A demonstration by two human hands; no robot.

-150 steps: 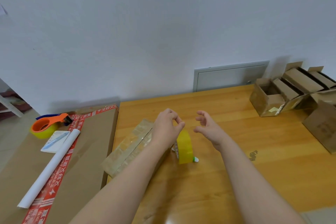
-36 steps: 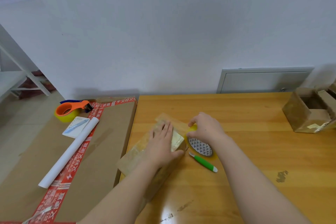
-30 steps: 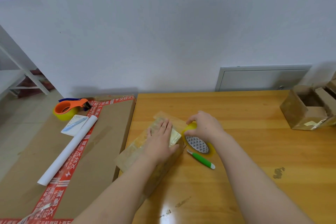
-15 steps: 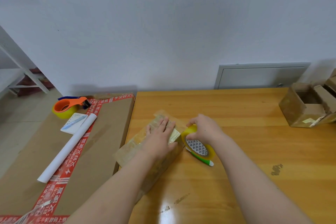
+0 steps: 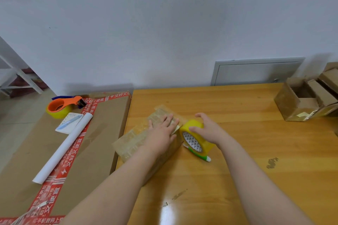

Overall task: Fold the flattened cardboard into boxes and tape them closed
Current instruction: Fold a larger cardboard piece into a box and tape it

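A tape-covered cardboard box [image 5: 135,139] lies on the wooden table [image 5: 228,160], near its left edge. My left hand [image 5: 161,133] presses flat on the box's top, fingers straight. My right hand [image 5: 207,129] grips a yellow tape roll [image 5: 196,138] held on edge against the box's right end. A green-handled cutter [image 5: 199,155] lies on the table under the roll, mostly hidden.
Several open folded cardboard boxes [image 5: 307,102] stand at the table's far right. Left of the table a large flat carton [image 5: 64,151] carries an orange tape dispenser [image 5: 62,106], a white paper roll [image 5: 64,148] and a notepad with a pen [image 5: 68,121].
Five seconds ago both hands hovered above the standing roll. Since then my left hand has pressed the box top, and my right hand has tilted the roll up on edge against the box end.
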